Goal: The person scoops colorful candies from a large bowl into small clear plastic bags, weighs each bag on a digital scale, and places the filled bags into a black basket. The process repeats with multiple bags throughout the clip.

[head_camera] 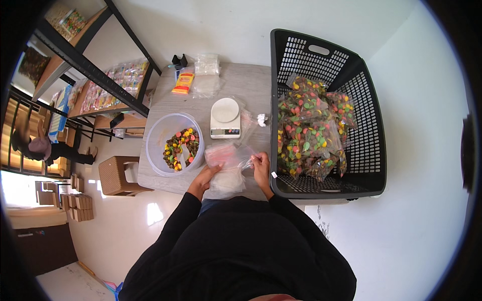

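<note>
Before me, a stack of clear plastic bags with red strips (220, 153) is gripped by my left hand (209, 177), thumb on top. My right hand (260, 162) pinches the corner of a clear bag (244, 161) to the right of that stack. More clear bags (226, 182) lie beneath, near the table's front edge. Just beyond the hands stands a white digital kitchen scale (225, 117), its round pan bare. Left of it, a translucent plastic tub (154, 150) holds brown, yellow, red and green candy-like pieces (177, 148), with a whitish scoop (183, 156) among them.
At right, a black perforated basket (367, 143) holds several filled bags (310, 131). Crumpled white paper (262, 119), a yellow-red packet (183, 83) and plastic bags (207, 64) lie on the grey table (248, 81). Leftward are shelves (128, 49), a brown stool (113, 175) and another person (37, 148).
</note>
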`<action>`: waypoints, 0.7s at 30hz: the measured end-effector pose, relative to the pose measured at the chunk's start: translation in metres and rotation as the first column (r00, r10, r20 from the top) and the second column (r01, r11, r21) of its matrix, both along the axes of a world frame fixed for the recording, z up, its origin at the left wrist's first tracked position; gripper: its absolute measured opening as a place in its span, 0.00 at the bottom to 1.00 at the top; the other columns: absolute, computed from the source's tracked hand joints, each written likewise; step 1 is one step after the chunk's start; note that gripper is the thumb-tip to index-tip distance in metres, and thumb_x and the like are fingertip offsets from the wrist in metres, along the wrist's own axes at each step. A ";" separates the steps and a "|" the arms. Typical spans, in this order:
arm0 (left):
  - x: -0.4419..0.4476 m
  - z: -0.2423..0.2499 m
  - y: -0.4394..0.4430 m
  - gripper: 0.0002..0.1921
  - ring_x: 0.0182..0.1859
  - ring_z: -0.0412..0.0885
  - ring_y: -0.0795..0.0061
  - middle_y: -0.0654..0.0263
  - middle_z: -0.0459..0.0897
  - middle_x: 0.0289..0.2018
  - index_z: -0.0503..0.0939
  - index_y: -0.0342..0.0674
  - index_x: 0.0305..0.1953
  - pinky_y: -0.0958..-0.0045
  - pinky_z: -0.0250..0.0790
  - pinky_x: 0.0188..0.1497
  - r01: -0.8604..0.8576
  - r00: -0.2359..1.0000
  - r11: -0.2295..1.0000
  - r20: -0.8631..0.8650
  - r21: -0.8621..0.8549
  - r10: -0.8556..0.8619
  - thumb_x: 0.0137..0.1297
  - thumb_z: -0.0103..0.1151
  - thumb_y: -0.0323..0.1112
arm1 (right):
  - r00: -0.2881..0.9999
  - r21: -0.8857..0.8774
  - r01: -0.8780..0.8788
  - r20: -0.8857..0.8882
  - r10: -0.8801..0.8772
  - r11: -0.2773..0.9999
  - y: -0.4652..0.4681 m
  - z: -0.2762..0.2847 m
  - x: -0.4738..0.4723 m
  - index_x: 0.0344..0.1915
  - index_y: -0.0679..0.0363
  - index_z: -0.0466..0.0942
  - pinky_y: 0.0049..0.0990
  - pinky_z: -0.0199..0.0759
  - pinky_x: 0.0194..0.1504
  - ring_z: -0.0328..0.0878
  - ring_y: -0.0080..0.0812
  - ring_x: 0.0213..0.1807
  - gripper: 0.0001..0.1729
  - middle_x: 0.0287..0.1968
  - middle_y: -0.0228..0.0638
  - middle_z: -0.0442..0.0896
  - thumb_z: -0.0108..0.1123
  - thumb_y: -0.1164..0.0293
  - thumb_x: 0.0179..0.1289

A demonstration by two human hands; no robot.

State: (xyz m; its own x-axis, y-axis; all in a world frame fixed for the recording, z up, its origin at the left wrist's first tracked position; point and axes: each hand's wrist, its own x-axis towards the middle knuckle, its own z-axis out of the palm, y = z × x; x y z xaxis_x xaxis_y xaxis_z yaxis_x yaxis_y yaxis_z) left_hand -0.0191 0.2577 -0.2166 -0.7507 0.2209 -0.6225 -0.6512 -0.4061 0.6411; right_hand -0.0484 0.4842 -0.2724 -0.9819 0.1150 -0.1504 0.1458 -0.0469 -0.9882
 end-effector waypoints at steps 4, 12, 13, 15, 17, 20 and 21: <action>0.007 -0.025 -0.013 0.28 0.55 0.81 0.61 0.55 0.80 0.55 0.68 0.32 0.64 0.60 0.78 0.54 0.052 0.998 0.997 -0.032 -0.051 -0.054 0.68 0.64 0.37 | 0.993 -0.125 0.118 0.012 -0.117 0.985 0.000 -0.013 -0.004 0.44 0.62 0.67 0.24 0.76 0.34 0.79 0.25 0.31 0.10 0.35 0.33 0.77 0.56 0.68 0.74; 0.014 -0.032 -0.020 0.25 0.57 0.80 0.63 0.55 0.83 0.53 0.72 0.32 0.62 0.61 0.72 0.56 0.019 0.916 0.831 -0.323 -0.556 -0.237 0.69 0.61 0.36 | 0.997 -0.149 0.050 0.066 -0.040 0.988 0.004 -0.023 -0.002 0.45 0.62 0.68 0.25 0.75 0.32 0.78 0.24 0.30 0.09 0.35 0.33 0.78 0.55 0.69 0.75; 0.007 -0.023 -0.015 0.25 0.57 0.80 0.61 0.53 0.83 0.53 0.71 0.33 0.63 0.61 0.71 0.57 -0.034 0.876 0.742 -0.377 -0.670 -0.300 0.68 0.61 0.36 | 0.997 -0.125 0.039 0.075 -0.030 0.991 0.005 -0.024 -0.001 0.46 0.62 0.68 0.25 0.75 0.31 0.77 0.24 0.30 0.09 0.35 0.33 0.78 0.55 0.69 0.75; -0.002 0.011 -0.001 0.28 0.59 0.79 0.56 0.50 0.82 0.55 0.69 0.36 0.65 0.59 0.70 0.59 -0.048 0.879 0.559 -0.301 -0.828 -0.370 0.66 0.62 0.34 | 0.989 -0.033 0.000 0.145 0.005 0.999 0.004 -0.018 0.006 0.46 0.63 0.69 0.24 0.75 0.31 0.77 0.24 0.30 0.10 0.34 0.33 0.78 0.57 0.70 0.73; -0.010 0.024 0.010 0.32 0.61 0.77 0.51 0.47 0.79 0.58 0.66 0.38 0.67 0.58 0.69 0.61 -0.133 0.842 0.382 -0.308 -0.914 -0.443 0.63 0.64 0.33 | 0.985 0.119 -0.062 0.166 0.041 0.991 0.005 -0.014 0.014 0.45 0.64 0.70 0.25 0.75 0.31 0.77 0.25 0.30 0.10 0.32 0.34 0.78 0.59 0.71 0.70; -0.014 0.015 0.020 0.38 0.65 0.72 0.46 0.46 0.73 0.63 0.64 0.40 0.69 0.57 0.67 0.65 -0.304 0.713 0.222 -0.375 -0.927 -0.593 0.57 0.68 0.31 | 0.984 0.387 -0.171 0.110 0.138 0.906 0.014 -0.018 0.025 0.44 0.65 0.72 0.30 0.74 0.33 0.78 0.29 0.31 0.12 0.30 0.37 0.78 0.62 0.72 0.65; -0.012 0.012 0.025 0.39 0.66 0.71 0.46 0.46 0.71 0.65 0.64 0.40 0.69 0.57 0.66 0.66 -0.308 0.678 0.200 -0.362 -0.930 -0.639 0.55 0.70 0.30 | 0.978 0.445 -0.208 0.081 0.192 0.871 0.019 -0.020 0.029 0.43 0.65 0.73 0.32 0.74 0.34 0.78 0.31 0.31 0.12 0.30 0.38 0.78 0.62 0.72 0.64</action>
State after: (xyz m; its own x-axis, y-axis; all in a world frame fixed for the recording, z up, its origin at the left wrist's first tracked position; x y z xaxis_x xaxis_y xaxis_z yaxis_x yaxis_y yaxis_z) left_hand -0.0311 0.2823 -0.2051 -0.9926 0.0617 0.1047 0.1110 0.8111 0.5742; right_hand -0.0195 0.5035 -0.2919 -0.9866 -0.0207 -0.1621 0.1372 0.4344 -0.8902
